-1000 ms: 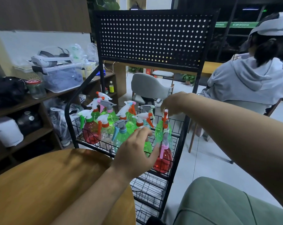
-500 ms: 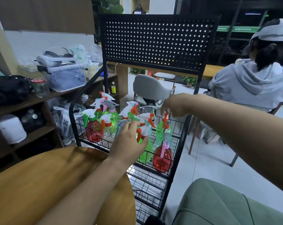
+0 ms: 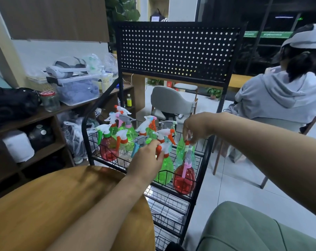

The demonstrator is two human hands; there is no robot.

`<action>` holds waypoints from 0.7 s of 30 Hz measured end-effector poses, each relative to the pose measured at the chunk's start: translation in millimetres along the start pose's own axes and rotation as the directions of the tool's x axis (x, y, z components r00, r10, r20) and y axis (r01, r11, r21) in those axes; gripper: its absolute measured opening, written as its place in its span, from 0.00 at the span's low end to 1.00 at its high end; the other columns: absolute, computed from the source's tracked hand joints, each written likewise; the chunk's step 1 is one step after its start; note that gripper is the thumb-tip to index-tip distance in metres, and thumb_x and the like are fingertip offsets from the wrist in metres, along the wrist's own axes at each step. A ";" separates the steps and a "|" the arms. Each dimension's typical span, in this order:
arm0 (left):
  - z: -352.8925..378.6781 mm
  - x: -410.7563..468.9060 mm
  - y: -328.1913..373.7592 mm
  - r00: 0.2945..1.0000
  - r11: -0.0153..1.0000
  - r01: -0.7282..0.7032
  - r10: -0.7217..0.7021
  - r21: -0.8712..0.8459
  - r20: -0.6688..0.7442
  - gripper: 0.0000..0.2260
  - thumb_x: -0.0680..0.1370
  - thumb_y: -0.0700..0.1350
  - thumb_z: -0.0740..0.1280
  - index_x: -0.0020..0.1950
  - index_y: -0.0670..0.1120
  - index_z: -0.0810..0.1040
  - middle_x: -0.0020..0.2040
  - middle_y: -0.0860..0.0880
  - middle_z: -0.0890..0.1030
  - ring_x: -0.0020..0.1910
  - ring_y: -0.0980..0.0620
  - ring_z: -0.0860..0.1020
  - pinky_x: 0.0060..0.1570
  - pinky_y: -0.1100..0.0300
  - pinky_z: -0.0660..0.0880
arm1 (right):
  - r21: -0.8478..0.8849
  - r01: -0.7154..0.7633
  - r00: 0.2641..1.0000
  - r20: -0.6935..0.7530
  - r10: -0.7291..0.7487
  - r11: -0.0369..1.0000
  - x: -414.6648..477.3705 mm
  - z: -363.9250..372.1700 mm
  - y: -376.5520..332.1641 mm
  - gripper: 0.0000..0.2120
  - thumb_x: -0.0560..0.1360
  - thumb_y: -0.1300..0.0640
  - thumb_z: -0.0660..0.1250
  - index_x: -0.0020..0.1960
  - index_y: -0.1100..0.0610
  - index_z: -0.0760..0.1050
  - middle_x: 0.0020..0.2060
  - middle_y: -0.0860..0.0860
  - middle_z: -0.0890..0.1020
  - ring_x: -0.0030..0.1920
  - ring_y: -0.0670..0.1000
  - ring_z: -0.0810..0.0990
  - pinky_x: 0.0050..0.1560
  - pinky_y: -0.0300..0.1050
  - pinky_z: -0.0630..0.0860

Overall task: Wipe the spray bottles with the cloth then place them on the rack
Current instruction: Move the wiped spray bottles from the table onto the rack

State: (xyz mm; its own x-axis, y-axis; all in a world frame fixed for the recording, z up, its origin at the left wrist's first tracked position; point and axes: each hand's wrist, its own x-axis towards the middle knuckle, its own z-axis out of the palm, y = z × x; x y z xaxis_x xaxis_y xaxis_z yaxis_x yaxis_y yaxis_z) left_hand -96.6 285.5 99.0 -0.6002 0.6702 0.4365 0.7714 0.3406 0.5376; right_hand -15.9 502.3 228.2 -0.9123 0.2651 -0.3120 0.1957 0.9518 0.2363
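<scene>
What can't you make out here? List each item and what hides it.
Cloth: nowhere in the head view.
Left hand's grip on the green bottle: hidden by its own back.
Top of the far bottle the right hand pinches: under its fingers.
Rack's lower shelves: cut by table and frame edge.

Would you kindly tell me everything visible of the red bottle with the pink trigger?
The red bottle is translucent plastic with a rounded body and a pink trigger hanging down its front. It stands upright in the near right corner of the rack's top wire basket, beside a green bottle. The left hand and right hand are clear of it.
</scene>
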 end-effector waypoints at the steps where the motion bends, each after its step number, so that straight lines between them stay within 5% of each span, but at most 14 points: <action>1: 0.4 0.1 -0.2 1.000 1.000 0.002 -0.002 0.000 0.001 0.07 0.86 0.53 0.66 0.61 0.52 0.76 0.45 0.53 0.82 0.42 0.52 0.81 0.35 0.65 0.70 | -0.013 -0.003 1.000 0.007 0.003 1.000 -0.4 -1.4 -0.8 0.18 0.77 0.50 0.78 0.66 0.44 0.83 0.59 0.42 0.85 0.54 0.48 0.80 0.54 0.47 0.71; 6: 1.6 -2.7 0.9 1.000 1.000 -0.011 0.010 -0.011 -0.016 0.08 0.86 0.52 0.67 0.62 0.50 0.76 0.44 0.54 0.80 0.41 0.53 0.80 0.36 0.67 0.71 | -0.071 0.008 0.997 -0.074 -0.014 0.997 1.5 -15.9 -5.9 0.28 0.79 0.64 0.69 0.74 0.41 0.76 0.64 0.46 0.84 0.62 0.53 0.82 0.59 0.52 0.79; 10: 4.7 -6.6 0.6 1.000 1.000 -0.009 0.009 -0.020 -0.020 0.07 0.85 0.50 0.68 0.60 0.49 0.76 0.44 0.54 0.81 0.40 0.54 0.81 0.35 0.69 0.71 | 0.113 -0.029 0.973 -0.224 0.053 0.993 26.2 -17.9 -26.5 0.17 0.85 0.49 0.62 0.72 0.42 0.78 0.63 0.46 0.83 0.60 0.54 0.81 0.63 0.56 0.79; 12: 6.6 -8.8 0.6 0.999 1.000 -0.018 0.017 -0.021 -0.034 0.07 0.85 0.48 0.69 0.60 0.47 0.77 0.43 0.53 0.81 0.40 0.53 0.82 0.36 0.68 0.73 | 0.136 -0.086 0.980 -0.169 0.109 0.987 44.3 -14.5 -39.5 0.16 0.85 0.44 0.60 0.65 0.47 0.80 0.58 0.48 0.84 0.55 0.54 0.82 0.58 0.56 0.80; 15: 9.2 -12.1 1.9 0.998 0.999 -0.028 0.026 -0.026 -0.059 0.08 0.84 0.47 0.70 0.61 0.46 0.79 0.43 0.52 0.82 0.40 0.54 0.82 0.37 0.69 0.74 | 0.089 -0.160 0.975 -0.142 0.172 0.983 65.8 -10.1 -52.7 0.14 0.84 0.48 0.62 0.42 0.51 0.75 0.43 0.50 0.82 0.40 0.51 0.79 0.40 0.47 0.75; 21: 13.5 -13.5 4.8 0.995 0.996 -0.083 0.081 -0.022 -0.061 0.09 0.84 0.48 0.70 0.63 0.48 0.80 0.46 0.50 0.85 0.42 0.51 0.85 0.39 0.60 0.81 | 0.172 -0.221 0.973 -0.032 0.230 0.960 89.3 -15.6 -63.5 0.11 0.77 0.57 0.62 0.46 0.57 0.83 0.40 0.53 0.84 0.39 0.53 0.82 0.39 0.48 0.77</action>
State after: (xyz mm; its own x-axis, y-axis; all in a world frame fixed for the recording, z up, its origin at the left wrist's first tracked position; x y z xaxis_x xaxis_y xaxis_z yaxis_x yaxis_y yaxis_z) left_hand -81.9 287.1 86.0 -0.5472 0.6541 0.5222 0.8137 0.2696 0.5151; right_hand -115.4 463.2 199.7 -0.8541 0.4715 -0.2196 0.4515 0.8817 0.1370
